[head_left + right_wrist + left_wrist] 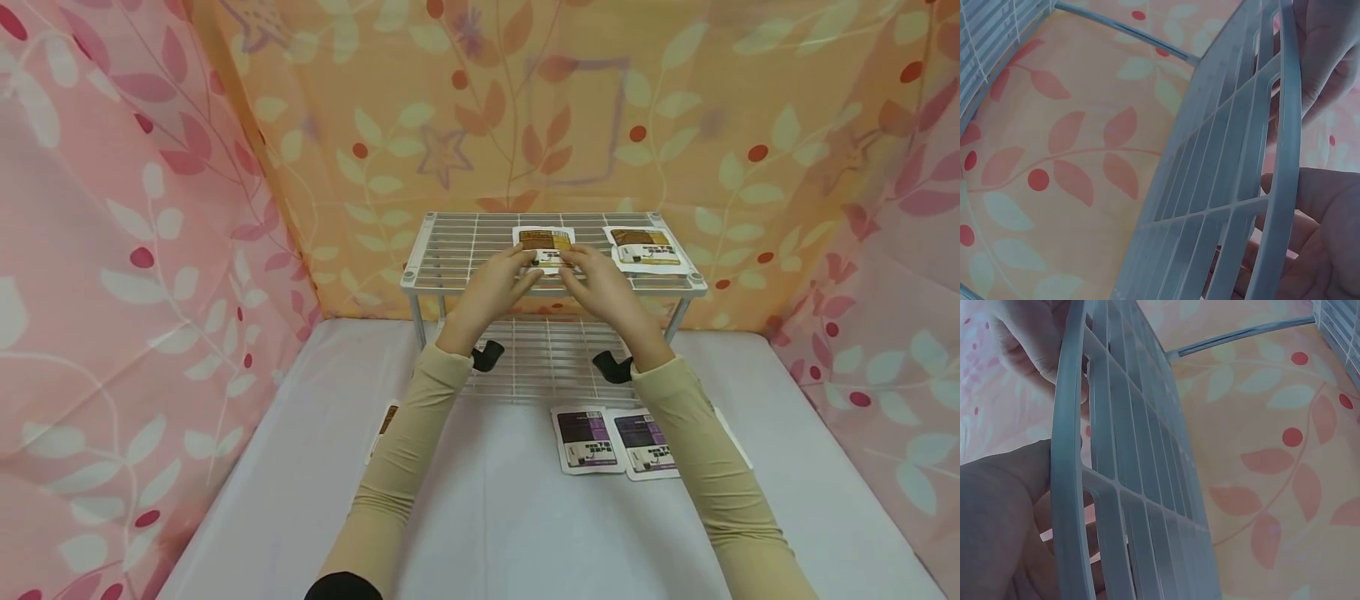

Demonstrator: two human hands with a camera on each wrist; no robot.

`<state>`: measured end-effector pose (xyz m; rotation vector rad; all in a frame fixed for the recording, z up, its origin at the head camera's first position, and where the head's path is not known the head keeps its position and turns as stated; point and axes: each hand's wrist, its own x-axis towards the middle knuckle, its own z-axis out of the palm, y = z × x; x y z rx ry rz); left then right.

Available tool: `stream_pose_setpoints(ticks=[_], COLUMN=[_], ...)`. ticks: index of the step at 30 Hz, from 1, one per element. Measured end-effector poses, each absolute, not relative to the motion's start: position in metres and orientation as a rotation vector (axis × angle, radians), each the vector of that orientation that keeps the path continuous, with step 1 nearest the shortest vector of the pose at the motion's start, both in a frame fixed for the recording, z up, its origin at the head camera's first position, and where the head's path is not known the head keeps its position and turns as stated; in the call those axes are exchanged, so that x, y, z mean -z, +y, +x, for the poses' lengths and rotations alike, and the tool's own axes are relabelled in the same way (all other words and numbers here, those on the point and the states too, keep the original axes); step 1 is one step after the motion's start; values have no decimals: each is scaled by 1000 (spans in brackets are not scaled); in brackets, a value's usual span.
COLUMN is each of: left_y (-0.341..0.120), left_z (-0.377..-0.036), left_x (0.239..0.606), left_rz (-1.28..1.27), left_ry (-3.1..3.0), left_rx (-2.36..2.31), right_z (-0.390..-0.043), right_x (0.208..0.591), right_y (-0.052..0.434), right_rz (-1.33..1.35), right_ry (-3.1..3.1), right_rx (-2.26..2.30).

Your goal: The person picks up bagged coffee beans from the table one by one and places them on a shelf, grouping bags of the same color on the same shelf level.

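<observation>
Both hands on brown packet, top shelf of wire rack.

L hand (491,287) & R hand (600,283) meet at front edge of white wire rack (450,250); fingertips of both pinch brown packet (545,247) lying flat on top shelf, centre-front. Grip looks like a light pinch, though fingertips small in head view and wrist views show only palms against rack rim. 2nd brown packet (647,248) on same shelf, just to the right, apart from hands. On white table (487,517): 2 purple packets (611,439) side by side in front of rack, near R forearm; another packet (386,421) partly hidden behind L sleeve. Leaf-print cloth (135,250) on 3 sides.
</observation>
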<state>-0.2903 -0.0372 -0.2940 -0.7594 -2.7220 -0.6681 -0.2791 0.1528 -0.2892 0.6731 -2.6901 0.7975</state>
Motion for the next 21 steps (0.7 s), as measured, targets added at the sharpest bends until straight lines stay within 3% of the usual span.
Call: stream_pose_setpoints(ticks=[21], left_y=[-38], left_z=[-281], left_x=[298], left_rz=[-761], left_ry=[-2667], left_rx=[612], right_z=[-269], right_x=[290], right_y=[156], right_rz=[667], right_ry=[-2700], right_rx=[-812])
